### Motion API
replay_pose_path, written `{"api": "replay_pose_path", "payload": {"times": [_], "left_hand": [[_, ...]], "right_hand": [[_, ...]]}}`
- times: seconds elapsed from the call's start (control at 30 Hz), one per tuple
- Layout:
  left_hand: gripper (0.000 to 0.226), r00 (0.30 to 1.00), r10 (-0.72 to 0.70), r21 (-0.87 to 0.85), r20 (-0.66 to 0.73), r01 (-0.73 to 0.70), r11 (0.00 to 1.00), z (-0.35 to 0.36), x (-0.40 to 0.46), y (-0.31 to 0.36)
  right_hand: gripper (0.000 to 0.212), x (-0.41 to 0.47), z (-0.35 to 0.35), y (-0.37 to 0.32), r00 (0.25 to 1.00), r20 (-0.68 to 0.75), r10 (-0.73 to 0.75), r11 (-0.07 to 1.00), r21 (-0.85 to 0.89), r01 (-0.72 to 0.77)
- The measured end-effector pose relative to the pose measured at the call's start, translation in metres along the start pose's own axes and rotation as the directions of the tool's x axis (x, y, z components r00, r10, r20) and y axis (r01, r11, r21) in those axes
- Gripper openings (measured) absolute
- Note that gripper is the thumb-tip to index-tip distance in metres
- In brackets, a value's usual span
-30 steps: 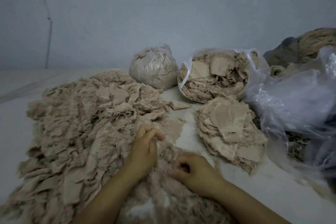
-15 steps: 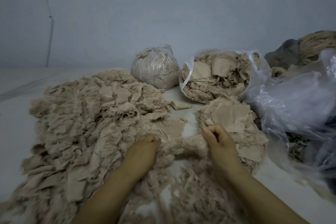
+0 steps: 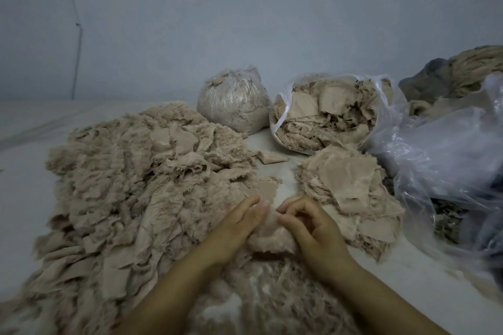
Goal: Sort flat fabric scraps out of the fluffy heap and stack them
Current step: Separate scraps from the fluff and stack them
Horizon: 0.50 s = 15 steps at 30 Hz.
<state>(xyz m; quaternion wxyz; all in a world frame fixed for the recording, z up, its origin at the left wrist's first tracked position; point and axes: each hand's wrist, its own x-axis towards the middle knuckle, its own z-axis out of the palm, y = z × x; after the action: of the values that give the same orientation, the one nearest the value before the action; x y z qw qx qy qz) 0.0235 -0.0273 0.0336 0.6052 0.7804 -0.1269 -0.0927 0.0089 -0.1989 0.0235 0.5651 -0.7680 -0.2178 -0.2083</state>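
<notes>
Head view: big fluffy heap (image 3: 130,193) of beige scraps covers the left and near side of the pale surface (image 3: 21,185), fuzzy bits mixed with flat pieces. Right edge, a crumpled clear plastic bag (image 3: 441,160), with more beige material (image 3: 479,62) behind it. Stack of flat scraps (image 3: 351,187) sits right of the heap, just in front of an open plastic bag of scraps (image 3: 326,114) lying on its side. Left of that, a tied round bag (image 3: 234,103) stuffed with fluff. Both hands meet at the near edge between heap and stack, working one fluffy clump (image 3: 269,236). Left hand (image 3: 236,228) presses its side, fingers straight and together. Right hand (image 3: 313,228) has fingers curled, tips pinching the clump's top. One loose flat scrap (image 3: 269,157) lies alone on the surface between heap and open bag
</notes>
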Motion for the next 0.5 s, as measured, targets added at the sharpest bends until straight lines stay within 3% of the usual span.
{"api": "replay_pose_path", "payload": {"times": [0.1, 0.17, 0.27, 0.33, 0.4, 0.5], "left_hand": [[0.027, 0.996, -0.062, -0.266, -0.066, 0.043, 0.963, -0.0031, 0.0008, -0.0021], [0.035, 0.995, -0.052, -0.261, -0.085, 0.028, 0.965, -0.0039, 0.0013, -0.0043], [0.049, 0.997, 0.039, -0.117, -0.062, -0.046, 0.992, 0.0006, -0.0004, -0.0023], [0.050, 0.993, 0.070, -0.094, -0.093, -0.079, 0.992, 0.0023, -0.0011, -0.0002], [0.045, 0.989, 0.043, -0.138, -0.145, -0.063, 0.988, 0.0017, -0.0002, 0.0016], [0.031, 0.966, 0.086, -0.089, -0.244, -0.110, 0.990, 0.0026, -0.0003, 0.0037]], "right_hand": [[0.015, -0.0011, -0.0042, 0.0024, 0.993, 0.041, 0.115, 0.983, 0.140, -0.120], [0.018, -0.0007, -0.0052, 0.0014, 0.960, 0.054, 0.275, 0.923, 0.266, -0.279], [0.046, 0.0006, -0.0067, 0.0029, 0.856, 0.183, 0.483, 0.803, 0.296, -0.517], [0.028, 0.0000, -0.0069, 0.0013, 0.818, 0.277, 0.503, 0.784, 0.253, -0.568], [0.005, 0.0002, -0.0076, 0.0008, 0.814, 0.263, 0.519, 0.794, 0.204, -0.572], [0.010, 0.0006, -0.0090, 0.0008, 0.843, 0.168, 0.511, 0.816, 0.212, -0.537]]}}
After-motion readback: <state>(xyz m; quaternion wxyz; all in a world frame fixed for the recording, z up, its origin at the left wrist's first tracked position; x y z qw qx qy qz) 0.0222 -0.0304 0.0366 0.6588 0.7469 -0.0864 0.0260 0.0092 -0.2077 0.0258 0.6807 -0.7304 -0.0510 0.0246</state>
